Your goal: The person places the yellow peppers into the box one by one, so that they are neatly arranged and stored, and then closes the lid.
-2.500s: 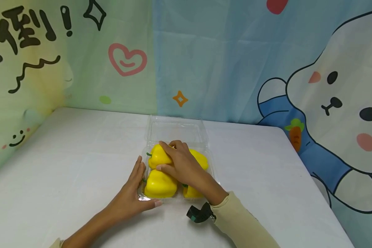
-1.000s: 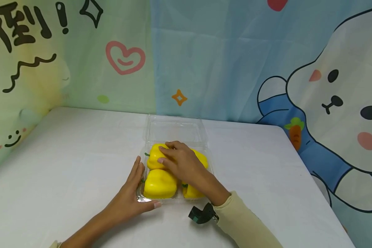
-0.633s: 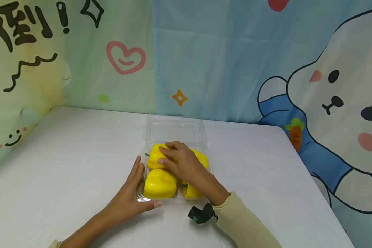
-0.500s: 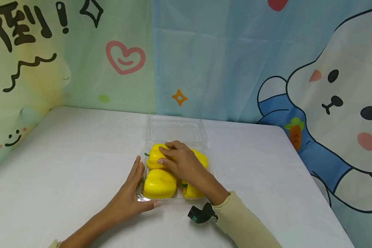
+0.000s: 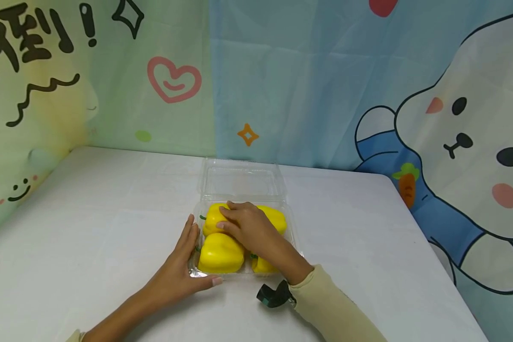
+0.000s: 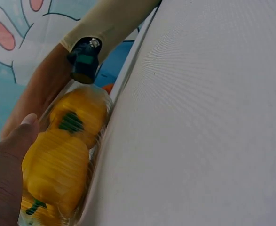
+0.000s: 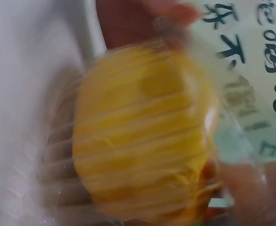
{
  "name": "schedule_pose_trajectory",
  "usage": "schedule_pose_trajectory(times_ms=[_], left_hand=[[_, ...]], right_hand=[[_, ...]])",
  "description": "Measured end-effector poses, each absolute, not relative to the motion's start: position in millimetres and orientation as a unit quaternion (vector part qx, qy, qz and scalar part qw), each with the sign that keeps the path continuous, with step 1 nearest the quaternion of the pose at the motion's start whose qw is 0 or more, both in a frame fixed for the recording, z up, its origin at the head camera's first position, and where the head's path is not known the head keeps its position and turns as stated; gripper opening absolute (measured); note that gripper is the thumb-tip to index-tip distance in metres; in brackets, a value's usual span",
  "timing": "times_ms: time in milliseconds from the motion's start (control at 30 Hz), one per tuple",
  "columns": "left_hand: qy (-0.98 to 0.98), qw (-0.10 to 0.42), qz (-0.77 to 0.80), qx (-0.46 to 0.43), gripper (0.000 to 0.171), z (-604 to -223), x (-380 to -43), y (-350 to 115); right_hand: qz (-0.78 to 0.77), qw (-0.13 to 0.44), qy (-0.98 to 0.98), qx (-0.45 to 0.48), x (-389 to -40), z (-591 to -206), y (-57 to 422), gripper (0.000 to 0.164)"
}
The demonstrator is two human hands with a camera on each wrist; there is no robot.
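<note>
Several yellow bell peppers sit in a clear plastic clamshell box [image 5: 196, 272] in the head view. My right hand [image 5: 256, 228] reaches over the box, its thumb and fingers curled on the back-left pepper [image 5: 213, 222], whose right part is hidden. In front of that lies the front-left pepper [image 5: 221, 254]; the back-right pepper [image 5: 275, 219] and front-right pepper [image 5: 262, 266] are partly covered by the right hand and wrist. My left hand [image 5: 184, 268] rests against the box's left side, fingers straight, thumb along the front. Its thumb [image 6: 18, 141] also shows in the left wrist view.
The box's clear lid [image 5: 242, 179] lies folded back toward the rear of the white table [image 5: 111, 218]. A black wrist camera [image 5: 274, 294] hangs below the right sleeve. Behind the table hangs a printed cloth [image 5: 299, 85] with a cartoon bear figure.
Over the last half second, my right hand has moved slightly toward me and lower with the back-left pepper, which now sits a little nearer the front-left one. The left hand stays in place.
</note>
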State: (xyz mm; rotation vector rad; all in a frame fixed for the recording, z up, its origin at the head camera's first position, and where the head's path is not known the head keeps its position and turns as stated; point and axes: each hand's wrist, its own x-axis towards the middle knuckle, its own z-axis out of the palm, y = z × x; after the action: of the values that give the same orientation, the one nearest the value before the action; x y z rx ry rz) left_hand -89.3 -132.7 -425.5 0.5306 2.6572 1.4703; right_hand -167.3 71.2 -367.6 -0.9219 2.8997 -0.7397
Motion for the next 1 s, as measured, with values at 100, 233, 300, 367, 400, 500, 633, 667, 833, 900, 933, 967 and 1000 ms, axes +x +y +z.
schedule_pose_trajectory(times_ms=[100, 233, 300, 367, 400, 500, 633, 667, 833, 900, 933, 967, 1000], left_hand=[[0.862, 0.03, 0.476, 0.172, 0.123, -425.8, -89.0, -132.6], [0.863, 0.028, 0.475, 0.171, 0.123, -425.7, -88.7, -132.6], [0.863, 0.026, 0.475, 0.171, 0.123, -425.5, -88.9, -132.7], [0.863, 0.026, 0.475, 0.17, 0.123, -425.5, -89.1, -132.7], [0.863, 0.027, 0.476, 0.17, 0.123, -425.5, -89.0, -132.7], [0.861, 0.032, 0.478, 0.169, 0.123, -425.4, -89.0, -132.9], [0.861, 0.035, 0.477, 0.171, 0.123, -424.8, -88.7, -133.2], [0.862, 0.035, 0.476, 0.172, 0.123, -424.7, -88.7, -133.2], [0.863, 0.033, 0.473, 0.174, 0.123, -424.3, -88.9, -133.3], [0.864, 0.032, 0.472, 0.174, 0.123, -424.4, -89.0, -133.3], [0.864, 0.031, 0.471, 0.174, 0.124, -424.5, -89.0, -133.3], [0.865, 0.03, 0.47, 0.174, 0.124, -424.6, -88.9, -133.4], [0.865, 0.029, 0.469, 0.174, 0.124, -424.7, -88.9, -133.4]], right_hand=[[-0.228, 0.007, 0.927, -0.299, -167.1, -369.0, 70.6, 0.049], [-0.234, -0.001, 0.924, -0.304, -168.1, -369.7, 70.8, 0.048], [-0.238, -0.004, 0.922, -0.305, -168.7, -370.0, 70.9, 0.048], [-0.243, -0.004, 0.922, -0.303, -169.1, -370.1, 70.8, 0.049], [-0.246, -0.003, 0.921, -0.301, -169.2, -370.2, 70.7, 0.049], [-0.25, 0.001, 0.923, -0.294, -168.6, -370.3, 70.3, 0.051], [-0.246, 0.004, 0.927, -0.283, -168.2, -371.3, 69.8, 0.055], [-0.245, 0.004, 0.928, -0.281, -168.2, -371.5, 69.9, 0.056], [-0.241, -0.001, 0.926, -0.29, -168.5, -371.6, 69.9, 0.056], [-0.238, 0.002, 0.926, -0.292, -168.6, -371.7, 69.5, 0.056], [-0.235, 0.002, 0.927, -0.292, -168.4, -371.9, 69.3, 0.056], [-0.232, 0.003, 0.928, -0.291, -168.4, -372.0, 69.0, 0.055], [-0.229, 0.003, 0.929, -0.291, -168.4, -372.4, 68.6, 0.055]])
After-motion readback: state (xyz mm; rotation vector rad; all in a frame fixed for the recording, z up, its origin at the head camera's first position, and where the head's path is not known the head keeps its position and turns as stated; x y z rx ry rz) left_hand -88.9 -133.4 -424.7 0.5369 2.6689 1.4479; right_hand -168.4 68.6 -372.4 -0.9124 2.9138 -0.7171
